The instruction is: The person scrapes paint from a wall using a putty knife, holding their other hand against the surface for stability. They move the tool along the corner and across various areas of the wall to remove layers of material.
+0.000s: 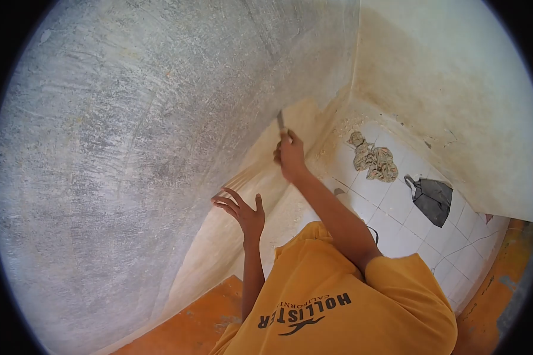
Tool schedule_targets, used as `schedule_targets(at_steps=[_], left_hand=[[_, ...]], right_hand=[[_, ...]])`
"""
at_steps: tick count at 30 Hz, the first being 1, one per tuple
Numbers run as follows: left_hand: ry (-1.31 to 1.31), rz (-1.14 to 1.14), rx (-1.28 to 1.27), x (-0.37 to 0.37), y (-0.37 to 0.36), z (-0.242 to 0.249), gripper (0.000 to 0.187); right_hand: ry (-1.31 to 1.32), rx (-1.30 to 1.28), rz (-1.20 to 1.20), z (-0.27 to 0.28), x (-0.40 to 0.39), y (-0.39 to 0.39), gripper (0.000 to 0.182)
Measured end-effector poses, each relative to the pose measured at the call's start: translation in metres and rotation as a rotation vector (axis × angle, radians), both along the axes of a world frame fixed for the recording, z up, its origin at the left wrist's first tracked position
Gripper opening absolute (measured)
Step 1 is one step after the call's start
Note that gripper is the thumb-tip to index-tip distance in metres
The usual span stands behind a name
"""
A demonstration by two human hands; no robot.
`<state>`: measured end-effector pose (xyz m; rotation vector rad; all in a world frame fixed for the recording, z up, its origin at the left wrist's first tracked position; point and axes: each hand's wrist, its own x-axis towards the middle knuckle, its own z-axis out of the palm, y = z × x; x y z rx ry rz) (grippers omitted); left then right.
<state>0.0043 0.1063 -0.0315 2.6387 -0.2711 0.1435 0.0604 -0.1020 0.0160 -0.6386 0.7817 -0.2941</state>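
My right hand (290, 155) is closed around the handle of a scraper (280, 120), whose thin dark blade touches the wall where its grey rough surface (130, 130) meets a smoother cream area (266, 160). Lower and to the left, my left hand (243, 214) has its fingers spread, with the fingertips at the border between grey and cream. Nothing shows in its palm. The cream area runs as a slanting band along the lower part of the wall.
A crumpled patterned cloth (373, 160) and a dark grey bag (433, 200) lie on the white tiled floor (391, 219). Another wall (444, 83) meets this one at a corner. Orange surfaces (210, 313) show at the bottom left and right. A thin cord crosses the tiles.
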Motion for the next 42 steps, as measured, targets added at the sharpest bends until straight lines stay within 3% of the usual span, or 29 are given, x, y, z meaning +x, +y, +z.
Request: schedule_targets(at_steps=[1,4,12,15,18,21,24,26,32,34,35,39,42], left_hand=[[-0.004,-0.007,0.008,-0.005,0.001,-0.002,0.109],[-0.009,-0.021,0.017,0.004,0.005,0.0,0.109],[0.005,-0.012,0.024,-0.001,-0.002,0.001,0.105],[-0.039,-0.017,0.05,-0.001,-0.008,-0.003,0.105],[-0.013,0.007,0.053,0.0,-0.01,-0.003,0.106],[0.016,0.01,0.026,-0.001,-0.008,-0.005,0.106],[0.031,0.011,0.032,-0.001,-0.009,-0.001,0.106],[0.003,0.011,0.043,0.002,-0.011,-0.002,0.106],[0.056,0.033,0.046,0.001,-0.009,-0.004,0.106],[0.054,0.036,0.04,0.002,-0.012,-0.002,0.106],[0.037,0.031,0.05,0.001,-0.011,-0.003,0.106],[0.037,0.052,0.069,0.004,-0.014,-0.007,0.106],[0.027,0.063,0.089,0.004,-0.016,-0.007,0.107]], right_hand=[[-0.037,0.035,-0.057,-0.033,0.014,-0.014,0.02],[-0.068,0.007,0.054,-0.023,0.003,-0.016,0.051],[-0.152,0.165,0.125,0.011,-0.022,0.006,0.017],[-0.131,0.184,0.138,0.028,-0.026,0.021,0.017],[-0.032,0.095,0.004,0.006,-0.001,0.003,0.035],[-0.108,0.127,0.048,-0.007,-0.001,-0.013,0.037],[-0.159,0.223,0.12,0.024,-0.018,0.001,0.015],[-0.107,0.203,0.011,-0.014,0.009,-0.022,0.014],[-0.111,0.239,0.055,0.022,-0.01,-0.015,0.015],[-0.034,0.201,-0.048,-0.004,0.009,-0.018,0.014],[-0.139,0.199,-0.042,-0.035,0.018,-0.035,0.013],[-0.117,0.238,0.034,0.012,-0.001,-0.022,0.015],[-0.023,0.174,-0.038,0.012,0.009,-0.023,0.016]])
